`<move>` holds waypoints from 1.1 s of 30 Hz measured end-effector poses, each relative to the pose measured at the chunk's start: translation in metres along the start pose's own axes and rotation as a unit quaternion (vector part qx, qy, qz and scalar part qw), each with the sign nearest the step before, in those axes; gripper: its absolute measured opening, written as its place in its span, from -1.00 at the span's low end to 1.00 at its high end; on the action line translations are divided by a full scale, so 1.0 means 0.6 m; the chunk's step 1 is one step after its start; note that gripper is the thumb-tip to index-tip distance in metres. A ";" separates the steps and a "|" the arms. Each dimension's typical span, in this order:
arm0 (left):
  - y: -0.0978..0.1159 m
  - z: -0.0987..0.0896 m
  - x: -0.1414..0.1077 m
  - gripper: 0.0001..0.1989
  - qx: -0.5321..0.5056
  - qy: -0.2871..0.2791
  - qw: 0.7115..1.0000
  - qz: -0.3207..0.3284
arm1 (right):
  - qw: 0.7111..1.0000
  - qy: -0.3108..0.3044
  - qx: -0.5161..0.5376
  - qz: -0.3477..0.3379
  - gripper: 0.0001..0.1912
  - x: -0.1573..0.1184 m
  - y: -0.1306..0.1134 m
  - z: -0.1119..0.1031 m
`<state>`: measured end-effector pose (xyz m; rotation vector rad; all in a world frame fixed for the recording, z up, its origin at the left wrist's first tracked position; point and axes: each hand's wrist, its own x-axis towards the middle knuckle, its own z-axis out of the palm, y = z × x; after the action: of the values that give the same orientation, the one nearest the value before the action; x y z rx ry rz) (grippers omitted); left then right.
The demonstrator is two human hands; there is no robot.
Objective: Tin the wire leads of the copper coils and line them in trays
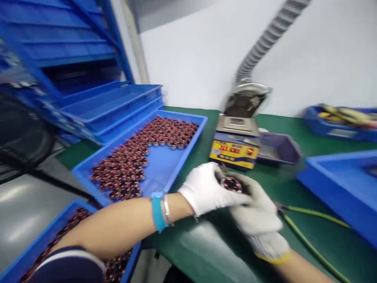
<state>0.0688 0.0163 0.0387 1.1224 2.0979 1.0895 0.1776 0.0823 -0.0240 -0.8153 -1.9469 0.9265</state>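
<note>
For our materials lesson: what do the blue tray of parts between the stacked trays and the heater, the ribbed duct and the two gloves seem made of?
Blue tray: probably moulded plastic; smooth, evenly coloured.
Duct: silvery-grey and ridged; perhaps foil or coated fabric.
Left glove: white, matte, close-fitting; likely thin fabric.
Right glove: off-white, apparently knitted, given its ribbed cuff; blurred.

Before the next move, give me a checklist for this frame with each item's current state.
1. Left hand gloved: ok.
2. Right hand gloved: ok.
3. Round part held in the left hand: ok.
4. Right hand's grip on it: cannot tell, blurred.
5. Display lit on the yellow-fronted unit: ok.
6. Green-handled pliers apart from the right hand: cannot tell, tips blurred beside it.
</note>
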 end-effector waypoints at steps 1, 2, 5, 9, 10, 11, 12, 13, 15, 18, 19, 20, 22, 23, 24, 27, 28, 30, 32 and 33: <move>-0.002 0.002 0.001 -0.50 -0.006 0.006 1.000 0.003 | 0.999 -0.003 0.034 0.010 -0.61 -0.003 -0.008 0.002; -0.005 0.005 0.003 -0.42 -0.020 0.015 1.000 0.004 | 0.997 0.000 0.070 0.019 -0.63 -0.005 -0.014 0.004; -0.019 0.015 0.009 -0.12 -0.064 -0.016 0.998 0.018 | 0.982 0.002 0.185 0.044 -0.63 -0.003 -0.019 0.006; -0.037 0.022 0.014 -0.22 -0.132 -0.122 0.981 0.080 | 0.952 -0.049 0.286 0.102 -0.58 0.001 -0.022 -0.007; -0.039 0.021 0.014 -0.27 -0.142 -0.126 0.978 0.090 | 0.947 -0.064 0.294 0.111 -0.58 0.000 -0.024 -0.010; -0.039 0.020 0.015 -0.31 -0.147 -0.126 0.976 0.097 | 0.944 -0.076 0.299 0.117 -0.58 -0.001 -0.024 -0.012; -0.039 0.019 0.015 -0.35 -0.149 -0.124 0.976 0.103 | 0.942 -0.085 0.301 0.121 -0.58 -0.002 -0.024 -0.013; -0.038 0.017 0.016 -0.40 -0.152 -0.121 0.975 0.107 | 0.941 -0.090 0.301 0.123 -0.57 -0.004 -0.022 -0.012; -0.037 0.014 0.016 -0.49 -0.162 -0.114 0.973 0.115 | 0.945 -0.094 0.287 0.122 -0.54 -0.007 -0.016 -0.010; -0.035 0.008 0.015 -0.59 -0.180 -0.085 0.969 0.144 | 0.952 -0.104 0.263 0.117 -0.50 -0.011 -0.011 -0.010; -0.035 0.006 0.016 -0.61 -0.184 -0.069 0.968 0.155 | 0.953 -0.110 0.260 0.115 -0.49 -0.012 -0.012 -0.012; -0.035 0.004 0.017 -0.62 -0.195 -0.050 0.966 0.162 | 0.953 -0.114 0.258 0.112 -0.49 -0.012 -0.014 -0.015; -0.033 -0.002 0.022 -0.61 -0.243 -0.001 0.957 0.160 | 0.952 -0.116 0.259 0.111 -0.49 -0.012 -0.021 -0.022; -0.033 -0.006 0.027 -0.61 -0.275 0.027 0.949 0.152 | 0.951 -0.117 0.262 0.118 -0.49 -0.011 -0.025 -0.026; -0.033 -0.010 0.033 -0.60 -0.307 0.053 0.940 0.139 | 0.947 -0.120 0.269 0.129 -0.50 -0.009 -0.028 -0.029; -0.038 -0.017 0.051 -0.54 -0.352 0.084 0.929 0.080 | 0.929 -0.125 0.301 0.174 -0.48 0.000 -0.032 -0.038; -0.041 -0.017 0.056 -0.51 -0.350 0.073 0.932 0.057 | 0.925 -0.119 0.311 0.184 -0.47 0.006 -0.032 -0.041; -0.049 -0.013 0.063 -0.42 -0.334 0.035 0.942 0.015 | 0.926 -0.095 0.315 0.187 -0.45 0.022 -0.028 -0.048; -0.057 -0.006 0.064 -0.33 -0.306 -0.003 0.952 -0.009 | 0.939 -0.068 0.293 0.169 -0.44 0.048 -0.020 -0.059; -0.061 -0.002 0.063 -0.31 -0.287 -0.022 0.957 -0.015 | 0.949 -0.062 0.268 0.153 -0.45 0.065 -0.016 -0.066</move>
<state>0.0325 0.0361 0.0062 0.8118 1.5912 1.5098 0.1916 0.1205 0.0150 -0.7531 -1.5663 1.6362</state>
